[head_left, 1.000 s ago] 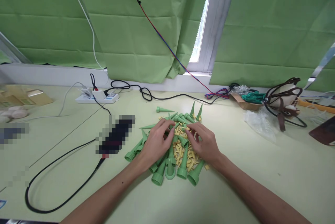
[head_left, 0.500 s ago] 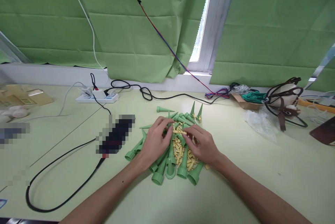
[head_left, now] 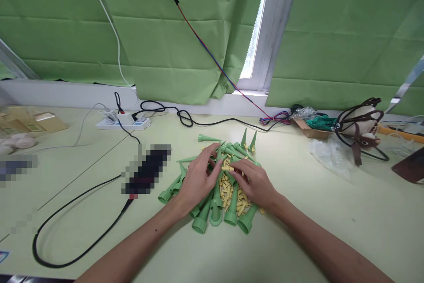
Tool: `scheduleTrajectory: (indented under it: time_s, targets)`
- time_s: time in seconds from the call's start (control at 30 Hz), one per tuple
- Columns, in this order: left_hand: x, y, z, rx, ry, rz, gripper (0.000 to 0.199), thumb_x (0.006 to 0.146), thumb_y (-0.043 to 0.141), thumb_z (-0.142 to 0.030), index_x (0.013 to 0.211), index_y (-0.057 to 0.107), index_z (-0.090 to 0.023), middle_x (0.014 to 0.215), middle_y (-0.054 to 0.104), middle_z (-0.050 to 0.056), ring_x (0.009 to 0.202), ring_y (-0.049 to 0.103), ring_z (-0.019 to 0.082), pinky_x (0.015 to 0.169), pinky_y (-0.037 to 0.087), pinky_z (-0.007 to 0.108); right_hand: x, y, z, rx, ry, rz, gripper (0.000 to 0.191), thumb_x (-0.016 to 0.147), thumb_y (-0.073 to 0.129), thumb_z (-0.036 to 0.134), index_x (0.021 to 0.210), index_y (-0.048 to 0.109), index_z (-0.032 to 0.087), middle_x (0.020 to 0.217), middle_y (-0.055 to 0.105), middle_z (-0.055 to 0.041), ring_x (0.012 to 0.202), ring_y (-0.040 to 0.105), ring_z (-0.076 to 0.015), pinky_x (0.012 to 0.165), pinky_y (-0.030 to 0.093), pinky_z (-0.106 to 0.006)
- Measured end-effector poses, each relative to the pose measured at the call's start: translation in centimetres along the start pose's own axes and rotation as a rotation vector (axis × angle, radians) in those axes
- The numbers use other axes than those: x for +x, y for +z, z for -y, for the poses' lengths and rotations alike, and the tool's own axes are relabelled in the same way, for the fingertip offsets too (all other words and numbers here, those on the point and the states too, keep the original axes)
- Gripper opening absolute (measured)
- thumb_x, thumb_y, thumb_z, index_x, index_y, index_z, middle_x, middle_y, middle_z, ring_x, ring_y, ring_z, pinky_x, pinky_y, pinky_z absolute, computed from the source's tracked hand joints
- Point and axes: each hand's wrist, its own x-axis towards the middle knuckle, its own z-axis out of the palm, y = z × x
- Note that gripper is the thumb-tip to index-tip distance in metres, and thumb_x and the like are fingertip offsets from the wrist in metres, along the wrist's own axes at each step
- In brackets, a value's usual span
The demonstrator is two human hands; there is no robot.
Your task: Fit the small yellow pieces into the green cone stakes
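Left hand (head_left: 198, 175): thumb and forefinger wider apart than half second ago, green cone (head_left: 218, 155) showing between; whether gripped, we cannot tell. Right hand (head_left: 255, 180) pinches yellow piece (head_left: 226, 168) above loose yellow bits (head_left: 225, 192), nearer us than second ago; we judge one piece singled out

1. the cones (head_left: 234, 205) were plain green.
2. the small pieces (head_left: 227, 190) were pale yellow.
3. the tabletop (head_left: 298, 247) was a pale yellowish green.
4. the curtains (head_left: 172, 44) were plain leaf green.
5. the hanging wires (head_left: 202, 43) were red and blue.
6. the power strip (head_left: 129, 126) was white.
7. the bag (head_left: 360, 118) was cream, its straps (head_left: 356, 154) dark brown.
8. the long cord (head_left: 212, 124) was black.
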Motion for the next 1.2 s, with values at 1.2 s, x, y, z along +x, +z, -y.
scheduleTrajectory:
  time_s: [1.2]
  targets:
    - [0.80,-0.91,-0.61,-0.418,-0.193,0.325,0.018,0.092,0.056,-0.035,0.095,0.062,-0.018,0.093,0.066,0.004,0.085,0.060,0.019,0.068,0.047,0.026,0.13,-0.26,-0.40,0.072,0.081,0.006,0.012,0.098,0.049,0.020,0.101,0.061,0.020,0.086,0.064,-0.0048,0.076,0.059,-0.0174,0.067,0.048,-0.029]
